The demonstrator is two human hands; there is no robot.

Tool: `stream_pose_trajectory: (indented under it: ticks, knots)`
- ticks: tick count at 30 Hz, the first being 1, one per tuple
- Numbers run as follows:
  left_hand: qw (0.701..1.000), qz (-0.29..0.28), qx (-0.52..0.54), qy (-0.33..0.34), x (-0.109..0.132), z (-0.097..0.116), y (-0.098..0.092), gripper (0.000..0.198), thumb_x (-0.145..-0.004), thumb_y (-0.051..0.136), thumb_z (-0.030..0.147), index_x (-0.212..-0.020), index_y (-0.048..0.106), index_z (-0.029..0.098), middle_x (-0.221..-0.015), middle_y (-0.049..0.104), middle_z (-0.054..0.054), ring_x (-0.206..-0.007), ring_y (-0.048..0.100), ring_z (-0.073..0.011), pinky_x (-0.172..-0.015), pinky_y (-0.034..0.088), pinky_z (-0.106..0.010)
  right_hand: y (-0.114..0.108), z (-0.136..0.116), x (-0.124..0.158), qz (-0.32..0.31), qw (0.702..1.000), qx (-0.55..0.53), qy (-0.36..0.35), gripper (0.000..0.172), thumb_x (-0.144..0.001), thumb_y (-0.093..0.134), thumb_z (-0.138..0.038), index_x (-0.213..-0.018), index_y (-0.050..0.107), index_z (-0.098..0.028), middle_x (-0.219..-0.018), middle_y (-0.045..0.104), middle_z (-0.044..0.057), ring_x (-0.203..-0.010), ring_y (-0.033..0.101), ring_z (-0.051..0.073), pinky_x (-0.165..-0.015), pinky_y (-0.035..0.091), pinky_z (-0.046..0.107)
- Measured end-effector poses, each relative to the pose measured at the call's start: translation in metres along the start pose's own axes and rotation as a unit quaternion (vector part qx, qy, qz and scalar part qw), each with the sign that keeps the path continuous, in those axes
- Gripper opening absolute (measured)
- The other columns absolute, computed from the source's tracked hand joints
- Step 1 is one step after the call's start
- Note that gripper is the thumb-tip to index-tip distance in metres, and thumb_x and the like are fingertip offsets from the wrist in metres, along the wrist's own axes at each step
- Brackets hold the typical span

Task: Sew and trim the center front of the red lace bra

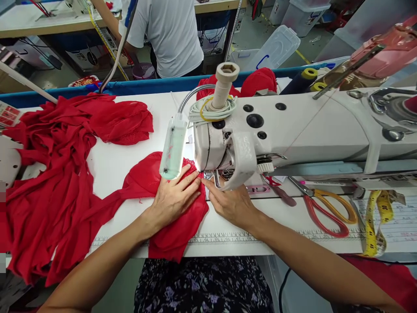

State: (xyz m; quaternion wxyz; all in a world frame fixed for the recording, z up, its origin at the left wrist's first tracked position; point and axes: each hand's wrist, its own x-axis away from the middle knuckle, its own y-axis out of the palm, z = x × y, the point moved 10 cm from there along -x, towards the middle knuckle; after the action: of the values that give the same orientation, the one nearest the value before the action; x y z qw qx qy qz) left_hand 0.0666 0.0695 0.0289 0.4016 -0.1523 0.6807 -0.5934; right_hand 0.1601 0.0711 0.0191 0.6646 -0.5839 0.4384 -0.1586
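My left hand (176, 195) lies flat on a red fabric piece (177, 237), fingers stretched toward the needle area of a white sewing machine (309, 126). Below the machine head, my right hand (231, 202) has its index finger and thumb closed at the fabric's right edge; its other fingers are partly hidden by the machine. The fabric runs under the presser foot area, where the needle itself is hard to see. A red strip joins this piece to a large pile of red fabric (61, 174) at the left. A small lamp (174, 148) hangs just above my left fingers.
Scissors (325, 213) with orange and red handles, a yellow measuring tape (374, 221) and a seam-ripper-like tool (282, 193) lie right of my hands. Dark thread cones (299, 80) stand behind the machine. Another person (169, 37) works at the table beyond.
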Motion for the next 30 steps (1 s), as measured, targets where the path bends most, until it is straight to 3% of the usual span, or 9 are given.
stream_pose_trajectory:
  ticks: [6,12,15,20,23,26,30]
  knots:
    - [1.0,0.018,-0.005,-0.002,-0.002,-0.002,-0.002,0.023,-0.097,0.056,0.026,-0.116,0.067,0.016,-0.118,0.073,-0.01,-0.104,0.067,-0.0282,-0.093,0.044,-0.048,0.001,-0.001,0.0,-0.027,0.999,0.024,-0.004,0.04,-0.094,0.049,-0.016,-0.13,0.064,-0.016,-0.082,0.066,0.01,-0.088,0.052,0.025,-0.072,0.029,0.036]
    - [1.0,0.002,-0.008,-0.004,-0.003,-0.005,0.003,0.026,-0.097,0.056,0.027,-0.12,0.065,0.018,-0.12,0.072,-0.01,-0.121,0.059,-0.033,-0.104,0.037,-0.061,0.013,0.002,0.001,-0.065,0.998,0.009,-0.004,0.041,-0.096,0.045,-0.016,-0.134,0.06,-0.013,-0.071,0.063,0.006,-0.09,0.053,0.026,-0.077,0.03,0.038]
    - [1.0,0.004,-0.017,0.001,-0.002,-0.004,0.003,0.027,-0.098,0.055,0.024,-0.122,0.064,0.018,-0.129,0.068,-0.011,-0.126,0.055,-0.0343,-0.106,0.035,-0.066,0.015,0.001,-0.003,-0.078,0.997,0.006,-0.003,0.037,-0.097,0.044,-0.017,-0.128,0.062,-0.015,-0.085,0.068,0.008,-0.094,0.053,0.025,-0.081,0.031,0.039]
    - [0.994,0.001,0.036,0.101,0.006,0.017,-0.003,0.029,-0.098,0.043,0.009,-0.114,0.066,0.016,-0.123,0.067,-0.013,-0.119,0.058,-0.0266,-0.111,0.038,-0.058,-0.011,-0.001,-0.002,-0.112,0.993,0.033,0.008,0.03,-0.096,0.045,-0.016,-0.118,0.065,-0.015,-0.102,0.069,0.009,-0.094,0.055,0.024,-0.086,0.034,0.039]
    - [0.992,-0.044,0.068,0.096,0.012,0.017,-0.002,0.036,-0.092,0.037,0.001,-0.112,0.065,0.014,-0.109,0.068,-0.011,-0.102,0.061,-0.0223,-0.11,0.04,-0.054,-0.046,0.018,0.019,-0.091,0.99,0.085,0.061,0.032,-0.095,0.046,-0.014,-0.121,0.063,-0.014,-0.103,0.07,0.01,-0.093,0.057,0.024,-0.086,0.036,0.038]
    - [0.995,-0.051,0.061,0.066,0.015,0.013,-0.005,0.035,-0.09,0.039,0.001,-0.11,0.064,0.015,-0.106,0.067,-0.009,-0.094,0.059,-0.0217,-0.108,0.04,-0.057,-0.074,0.054,0.054,-0.05,0.976,0.152,0.15,0.027,-0.097,0.046,-0.018,-0.113,0.067,-0.013,-0.1,0.071,0.011,-0.09,0.059,0.024,-0.083,0.038,0.036]
    - [0.997,-0.038,0.047,0.039,0.011,0.011,-0.008,0.024,-0.097,0.044,0.011,-0.109,0.064,0.017,-0.101,0.068,-0.006,-0.089,0.056,-0.0202,-0.108,0.038,-0.057,-0.074,0.096,0.094,-0.045,0.946,0.221,0.233,0.026,-0.098,0.049,-0.027,-0.11,0.065,-0.011,-0.095,0.071,0.013,-0.09,0.061,0.027,-0.079,0.041,0.035]
